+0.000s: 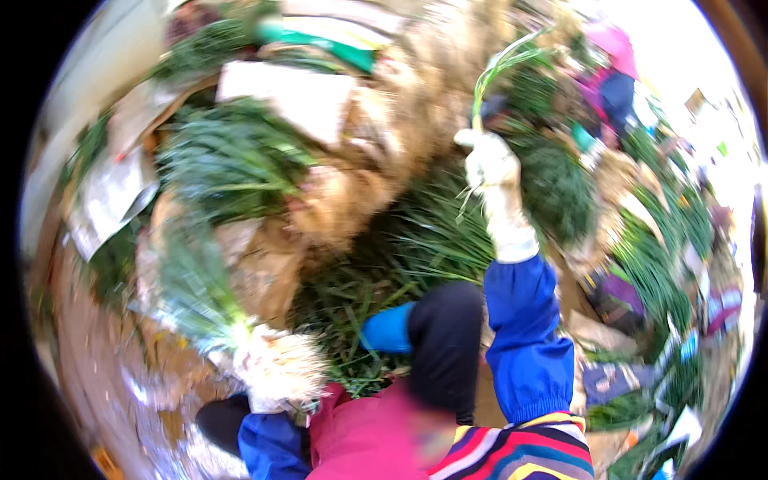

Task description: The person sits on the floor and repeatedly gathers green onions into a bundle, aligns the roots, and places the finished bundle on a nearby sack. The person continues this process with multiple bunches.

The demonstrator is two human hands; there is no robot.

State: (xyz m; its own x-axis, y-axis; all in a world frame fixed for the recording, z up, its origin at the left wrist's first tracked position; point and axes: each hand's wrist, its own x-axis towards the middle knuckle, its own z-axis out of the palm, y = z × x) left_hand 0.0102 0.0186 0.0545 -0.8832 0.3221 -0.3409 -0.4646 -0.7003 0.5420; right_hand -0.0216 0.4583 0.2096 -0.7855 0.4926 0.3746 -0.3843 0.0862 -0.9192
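My right hand (493, 161), in a white glove with a blue sleeve, is raised at upper right and closed around a few green onion stalks (489, 81). Their green leaves bend up and to the right, and thin pale roots hang below the fist. At lower left my left hand (262, 403), also gloved, grips a thick bunch of green onions (207, 288). The whitish roots of this bunch point right and cover most of that hand. Between my arms lies a pile of green onion leaves (444, 222) beside my bent knee.
Another large bundle of green onions (234, 156) lies at left near a white sheet (288, 90). Brown, straw-coloured material (354, 192) runs up the middle. More onion bundles (555, 189) spread along the right. A person in pink (609, 48) is at upper right. Wet ground (150, 390) shows at lower left.
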